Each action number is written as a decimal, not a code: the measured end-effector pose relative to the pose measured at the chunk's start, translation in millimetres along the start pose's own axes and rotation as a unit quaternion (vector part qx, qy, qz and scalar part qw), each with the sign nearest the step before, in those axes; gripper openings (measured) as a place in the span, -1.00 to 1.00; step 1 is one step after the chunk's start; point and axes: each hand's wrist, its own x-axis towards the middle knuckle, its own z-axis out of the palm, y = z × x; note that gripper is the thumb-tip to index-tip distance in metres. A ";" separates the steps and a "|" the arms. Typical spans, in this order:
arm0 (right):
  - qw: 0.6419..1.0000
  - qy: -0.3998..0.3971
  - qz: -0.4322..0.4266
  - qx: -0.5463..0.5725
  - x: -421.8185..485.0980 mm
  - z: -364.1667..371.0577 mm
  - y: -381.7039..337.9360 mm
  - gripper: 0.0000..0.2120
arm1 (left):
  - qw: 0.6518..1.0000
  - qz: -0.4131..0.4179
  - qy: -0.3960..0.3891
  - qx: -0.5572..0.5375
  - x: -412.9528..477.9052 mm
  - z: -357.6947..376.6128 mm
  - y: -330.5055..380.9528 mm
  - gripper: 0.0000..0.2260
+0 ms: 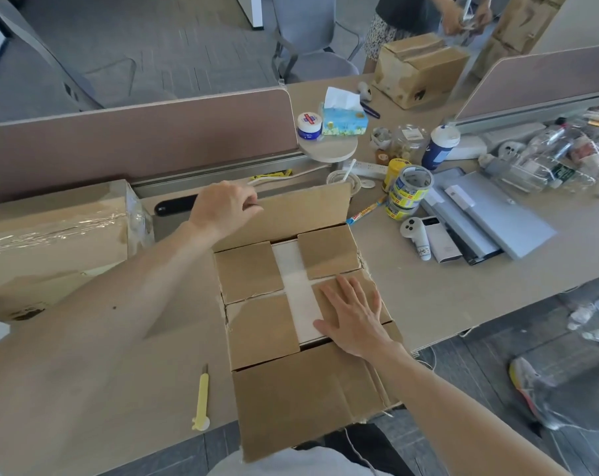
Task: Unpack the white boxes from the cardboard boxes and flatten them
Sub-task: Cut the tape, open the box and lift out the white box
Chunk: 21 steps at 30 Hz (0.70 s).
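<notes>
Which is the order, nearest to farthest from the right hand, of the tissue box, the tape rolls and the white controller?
1. White controller, just right of the right hand.
2. Tape rolls, farther back, right.
3. Tissue box, far back, on a round stand.

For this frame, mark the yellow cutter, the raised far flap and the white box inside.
yellow cutter (202,395): head view, middle of its yellow handle.
raised far flap (304,207): head view, bare cardboard near the flap's middle.
white box (292,269): head view, upper part of the exposed white strip.
</notes>
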 end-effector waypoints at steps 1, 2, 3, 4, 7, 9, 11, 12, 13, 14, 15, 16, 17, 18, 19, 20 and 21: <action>1.000 0.001 -0.001 -0.001 0.3 0.6 0.3 -0.34 | 1.000 -0.025 0.000 0.018 0.0 4.9 0.5 -0.79; 1.000 0.001 -0.001 -0.003 0.1 1.1 0.4 -0.33 | 0.998 -0.042 -0.013 0.036 -1.4 11.9 1.0 -0.71; 1.000 0.000 -0.003 -0.006 0.1 1.5 0.3 -0.33 | 0.996 -0.054 -0.036 0.056 -4.3 20.2 1.5 -0.60; 1.000 -0.002 -0.004 -0.008 0.1 1.5 0.1 -0.33 | 0.993 -0.067 -0.058 0.073 -8.1 27.7 3.1 -0.50; 1.000 -0.012 -0.005 -0.011 0.9 0.8 0.7 -0.32 | 0.983 -0.108 -0.121 0.085 -14.1 44.1 9.8 -0.32; 1.000 -0.019 -0.006 -0.012 2.2 0.2 2.0 -0.32 | 0.976 -0.118 -0.167 0.082 -17.0 52.3 15.1 -0.31; 1.000 -0.025 -0.012 -0.008 3.5 -0.1 3.1 -0.32 | 0.966 -0.125 -0.213 0.072 -25.9 63.7 18.4 -0.30; 1.000 -0.026 -0.014 -0.005 4.1 -0.4 3.4 -0.33 | 0.961 -0.129 -0.236 0.061 -32.2 69.5 19.6 -0.30; 1.000 -0.027 -0.015 -0.004 4.6 -0.8 3.8 -0.33 | 0.956 -0.134 -0.258 0.047 -38.8 74.6 21.4 -0.29; 0.999 -0.030 -0.015 -0.005 5.1 -1.5 4.2 -0.33 | 0.950 -0.138 -0.278 0.034 -45.4 78.7 23.4 -0.28; 0.999 -0.033 -0.014 -0.007 5.6 -2.0 4.5 -0.34 | 0.946 -0.140 -0.291 0.024 -51.7 81.4 25.6 -0.26; 0.999 -0.036 -0.014 -0.009 7.0 -2.5 4.7 -0.34 | 0.945 -0.141 -0.295 0.019 -57.1 82.6 27.9 -0.24; 0.999 -0.039 -0.015 -0.010 8.4 -3.1 5.0 -0.34 | 0.945 -0.140 -0.295 0.018 -61.2 82.5 30.5 -0.22; 0.999 -0.043 -0.017 -0.012 10.3 -4.3 4.9 -0.34 | 0.945 -0.138 -0.296 0.017 -64.5 81.5 33.0 -0.20; 0.999 -0.047 -0.020 -0.014 12.7 -5.5 5.0 -0.33 | 0.945 -0.134 -0.299 0.013 -67.1 80.1 35.9 -0.19; 0.998 -0.053 -0.022 -0.017 15.1 -8.0 4.8 -0.32 | 0.944 -0.124 -0.305 0.008 -70.1 78.4 39.4 -0.19; 0.998 -0.059 -0.025 -0.022 17.7 -10.3 4.7 -0.31 | 0.943 -0.111 -0.312 0.001 -73.6 76.8 43.4 -0.20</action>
